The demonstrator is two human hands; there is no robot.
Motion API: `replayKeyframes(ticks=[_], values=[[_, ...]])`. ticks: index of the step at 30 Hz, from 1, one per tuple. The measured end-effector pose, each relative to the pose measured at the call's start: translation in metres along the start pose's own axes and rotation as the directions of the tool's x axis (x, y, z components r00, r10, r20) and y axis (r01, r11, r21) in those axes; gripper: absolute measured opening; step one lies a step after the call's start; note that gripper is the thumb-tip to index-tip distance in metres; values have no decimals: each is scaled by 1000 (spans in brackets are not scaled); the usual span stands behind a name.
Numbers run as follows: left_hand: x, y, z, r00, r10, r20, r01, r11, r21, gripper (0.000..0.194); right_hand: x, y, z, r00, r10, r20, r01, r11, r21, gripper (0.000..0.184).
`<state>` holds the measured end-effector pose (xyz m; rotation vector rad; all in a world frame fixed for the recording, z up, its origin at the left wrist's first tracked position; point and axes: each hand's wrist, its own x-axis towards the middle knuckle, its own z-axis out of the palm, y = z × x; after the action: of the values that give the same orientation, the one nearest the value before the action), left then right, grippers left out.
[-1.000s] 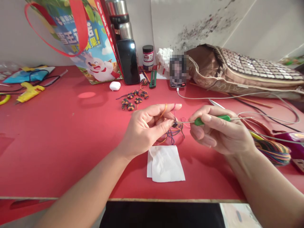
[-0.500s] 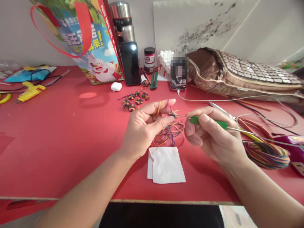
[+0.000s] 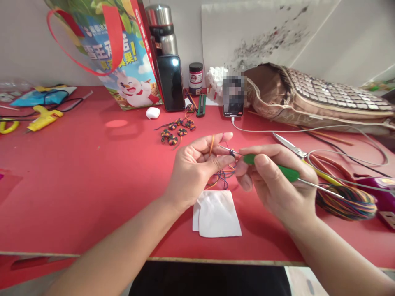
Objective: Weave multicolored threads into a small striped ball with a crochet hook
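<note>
Head view: red tabletop [image 3: 77, 185] with a pale front edge; grey wall [image 3: 187, 24] behind, dark-speckled sheet [image 3: 268, 41] against it; folded white paper [image 3: 219, 213] near the front edge; shopping bag [image 3: 145, 68] with large Chinese characters — 雪王 readable, 果! lower down; jar [image 3: 195, 78] label too small to read; left hand [image 3: 194, 172] pinches dark knotted piece [image 3: 231, 153] above the tabletop, thread round its fingers; right hand [image 3: 277, 181] grips green-handled hook [image 3: 289, 173], shaft at the piece — hands close together.
</note>
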<state>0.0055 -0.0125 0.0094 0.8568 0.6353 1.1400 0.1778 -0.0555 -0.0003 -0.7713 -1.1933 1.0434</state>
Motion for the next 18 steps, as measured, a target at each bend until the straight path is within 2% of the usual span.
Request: replayKeyframes(ticks=[4,10,13,18], values=[[-2,-3,2,995,89,-48,-86,994,70,39,4,0,7,998,64,-22,-62,994,94,15],[-6,2,-1,997,23,-80,-8,983,186,43,6,-1,11,976,217,-33,-207,960,188,16],[-6,4,-2,996,45,-73,-30,980,195,44,6,1,11,969,248,-12,-239,945,224,16],[-6,4,-2,994,85,-75,-70,982,173,32,6,3,11,959,283,28,-278,912,301,15]])
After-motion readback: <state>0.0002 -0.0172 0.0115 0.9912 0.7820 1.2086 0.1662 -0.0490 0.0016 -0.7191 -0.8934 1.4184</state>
